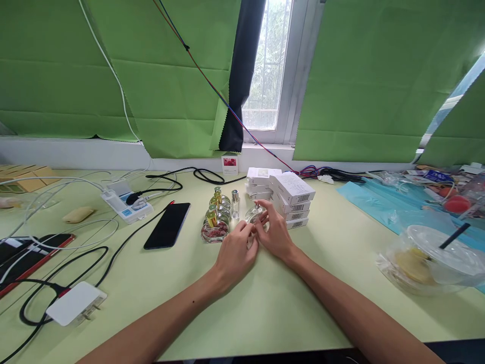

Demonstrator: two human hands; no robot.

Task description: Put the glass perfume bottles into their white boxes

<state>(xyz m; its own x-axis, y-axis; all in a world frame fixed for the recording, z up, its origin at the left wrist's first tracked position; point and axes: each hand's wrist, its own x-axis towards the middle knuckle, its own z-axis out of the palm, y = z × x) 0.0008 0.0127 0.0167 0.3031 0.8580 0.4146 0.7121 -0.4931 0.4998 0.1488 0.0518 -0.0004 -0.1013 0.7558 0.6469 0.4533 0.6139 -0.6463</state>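
Head view has the right hand (276,231) seemingly pinching a clear bottle (251,214), left hand's (235,251) curled fingers' grip can't tell, so light, steady pressure's best.

On the table (295,308), bottles (223,217) stand between phone (167,226) and stacked boxes (294,195).

No txt legible: barcodes (302,207) on wht boxes (293,189) & blue label (127,212) on pwr strip (122,206) too sm. to read.
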